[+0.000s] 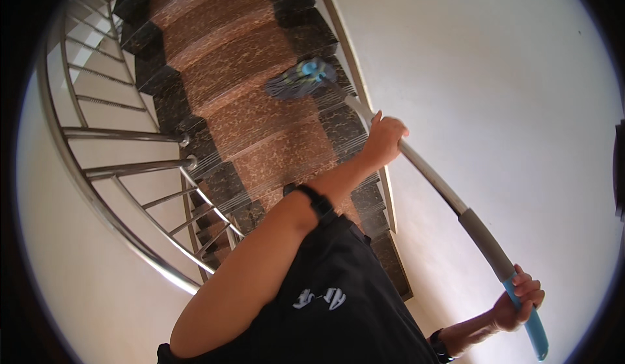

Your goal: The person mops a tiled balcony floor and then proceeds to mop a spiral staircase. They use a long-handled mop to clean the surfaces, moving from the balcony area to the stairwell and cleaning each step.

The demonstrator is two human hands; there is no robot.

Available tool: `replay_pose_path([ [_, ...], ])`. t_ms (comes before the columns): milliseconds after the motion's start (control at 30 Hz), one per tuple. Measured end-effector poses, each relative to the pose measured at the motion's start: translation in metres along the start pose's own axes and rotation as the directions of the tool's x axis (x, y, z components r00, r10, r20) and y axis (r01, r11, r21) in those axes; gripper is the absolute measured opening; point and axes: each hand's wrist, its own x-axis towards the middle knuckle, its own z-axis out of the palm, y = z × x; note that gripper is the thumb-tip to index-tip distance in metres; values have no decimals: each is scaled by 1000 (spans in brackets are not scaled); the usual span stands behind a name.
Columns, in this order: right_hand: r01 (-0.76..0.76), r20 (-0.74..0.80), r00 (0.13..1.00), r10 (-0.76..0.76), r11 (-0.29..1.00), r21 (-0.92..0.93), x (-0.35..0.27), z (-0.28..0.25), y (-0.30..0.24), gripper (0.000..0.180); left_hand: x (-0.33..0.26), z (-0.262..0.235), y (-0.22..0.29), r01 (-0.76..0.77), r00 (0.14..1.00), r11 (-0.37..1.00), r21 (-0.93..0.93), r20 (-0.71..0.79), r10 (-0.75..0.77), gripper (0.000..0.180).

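My right hand (521, 299) was closed on the blue end of the mop handle (443, 191), my left hand (384, 136) wrapped higher up the smooth metal, which I judged light, stiff, slippery, its mop head (301, 79) down on the stairs (260, 113).

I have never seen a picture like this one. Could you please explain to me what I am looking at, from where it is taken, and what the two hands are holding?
The picture comes from a wide fisheye camera worn on a person's head, looking down, so straight lines bend near the rim. There is no machine, only a person with bare hands. The left hand grips the metal shaft of a long mop partway along. The right hand holds the blue end of the handle. The mop head rests on a brown stone step of the staircase, whose steps have dark edges. A shiny metal railing runs on the left, and a plain white wall is on the right.
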Motion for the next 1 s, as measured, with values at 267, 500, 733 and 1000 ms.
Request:
replay_pose_path([
  [267, -34, -130, 991, 16, 989, -140, -32, -50, -37, 22, -11, 48, 71, -31, 943, 987, 156, 332, -23, 10],
  [500, -24, -213, 977, 6, 996, -84, -51, -17, 35, 16, 14, 41, 33, -99, 925, 953, 287, 379, -18, 8],
  [733, 59, -297, 954, -33, 995, 78, -77, -111, -17, 24, -35, 84, 82, -115, 889, 974, 194, 457, 14, 15],
  [1000, 284, -435, 893, -114, 893, 349, -12, -103, -17, 23, -53, 40, 85, -65, 907, 996, -68, 412, 87, 26],
])
